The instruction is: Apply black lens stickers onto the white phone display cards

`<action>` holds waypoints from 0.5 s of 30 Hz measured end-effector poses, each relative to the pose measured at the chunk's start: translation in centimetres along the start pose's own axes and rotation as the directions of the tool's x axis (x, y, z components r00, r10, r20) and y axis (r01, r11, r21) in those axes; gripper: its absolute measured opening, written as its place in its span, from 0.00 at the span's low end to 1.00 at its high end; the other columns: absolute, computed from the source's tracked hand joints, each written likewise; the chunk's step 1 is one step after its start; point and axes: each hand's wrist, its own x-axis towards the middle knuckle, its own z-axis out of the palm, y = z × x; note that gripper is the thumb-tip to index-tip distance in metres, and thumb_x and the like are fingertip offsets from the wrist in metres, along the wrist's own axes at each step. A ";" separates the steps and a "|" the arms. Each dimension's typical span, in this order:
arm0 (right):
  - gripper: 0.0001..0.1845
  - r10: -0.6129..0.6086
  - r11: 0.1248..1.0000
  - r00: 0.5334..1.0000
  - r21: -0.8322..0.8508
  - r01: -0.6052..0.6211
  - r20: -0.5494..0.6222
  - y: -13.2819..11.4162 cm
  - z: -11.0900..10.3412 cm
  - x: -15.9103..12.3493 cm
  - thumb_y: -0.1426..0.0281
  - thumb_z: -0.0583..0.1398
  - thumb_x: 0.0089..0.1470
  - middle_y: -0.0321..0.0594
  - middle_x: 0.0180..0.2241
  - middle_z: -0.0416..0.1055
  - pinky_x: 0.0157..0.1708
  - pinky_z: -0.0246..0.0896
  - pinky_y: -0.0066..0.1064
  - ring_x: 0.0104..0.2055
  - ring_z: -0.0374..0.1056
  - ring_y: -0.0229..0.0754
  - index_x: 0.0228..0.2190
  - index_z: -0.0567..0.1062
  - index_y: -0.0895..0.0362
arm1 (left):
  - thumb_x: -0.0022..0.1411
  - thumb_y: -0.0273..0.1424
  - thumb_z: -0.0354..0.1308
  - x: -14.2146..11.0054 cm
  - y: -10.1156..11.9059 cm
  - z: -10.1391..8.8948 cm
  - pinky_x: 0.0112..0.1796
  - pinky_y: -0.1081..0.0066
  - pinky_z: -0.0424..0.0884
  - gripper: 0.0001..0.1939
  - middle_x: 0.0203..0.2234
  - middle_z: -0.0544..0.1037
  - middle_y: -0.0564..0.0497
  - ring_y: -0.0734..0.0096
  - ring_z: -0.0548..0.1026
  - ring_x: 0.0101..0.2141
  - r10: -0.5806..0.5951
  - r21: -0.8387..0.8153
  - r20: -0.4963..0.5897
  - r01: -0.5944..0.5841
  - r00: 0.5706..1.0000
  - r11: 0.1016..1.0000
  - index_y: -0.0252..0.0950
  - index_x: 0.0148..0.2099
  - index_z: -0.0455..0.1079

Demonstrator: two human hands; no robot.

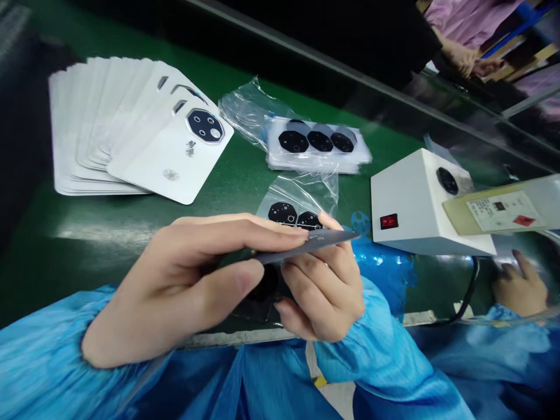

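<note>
Held nearly edge-on is a thin, flat grey panel [326,238] that looks like a phone back cover, with faint marks on its upper face. My left hand [184,274] grips its left end, thumb below and fingers on top. Around the right end are the curled fingers of my right hand [326,291], mostly beneath it. Behind my hands, black octagonal camera lens covers [282,213] lie in a clear plastic bag [301,189]. At the far left, several white phone back covers [170,157] are fanned out; the top one bears a dark octagonal camera area.
A stack of clear sheets with black lens covers [321,140] sits at the back. To the right stands a white box with a red switch [389,221], a labelled bottle [503,207] and a black cable [470,291]. Another person's hand [520,283] rests beyond.
</note>
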 end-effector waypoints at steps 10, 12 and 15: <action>0.11 0.055 0.998 0.970 -0.003 -0.058 -0.235 0.2 -0.8 0.1 0.70 0.52 0.55 0.38 0.26 0.68 0.37 0.70 0.44 0.29 0.65 0.38 0.24 0.71 0.59 | 0.60 0.27 0.51 0.7 0.5 0.0 0.41 0.77 0.74 0.14 0.41 0.79 0.60 0.71 0.77 0.41 -0.059 -0.005 0.060 0.060 0.996 0.998 0.45 0.43 0.75; 0.07 0.079 0.996 0.973 0.061 -0.067 -0.219 0.4 -1.1 0.1 0.73 0.54 0.53 0.39 0.27 0.68 0.32 0.71 0.39 0.30 0.66 0.39 0.27 0.71 0.60 | 0.61 0.28 0.51 0.6 0.1 0.2 0.42 0.76 0.73 0.13 0.43 0.78 0.58 0.70 0.77 0.42 -0.036 0.009 0.056 0.036 0.998 0.999 0.45 0.44 0.75; 0.04 0.137 0.983 0.976 0.141 -0.113 -0.171 0.6 -1.6 0.3 0.76 0.55 0.53 0.40 0.29 0.68 0.30 0.69 0.36 0.32 0.67 0.40 0.30 0.70 0.62 | 0.62 0.31 0.52 0.5 -0.2 0.3 0.43 0.76 0.73 0.13 0.44 0.78 0.57 0.69 0.76 0.44 -0.003 0.032 0.031 0.002 1.000 0.999 0.43 0.46 0.75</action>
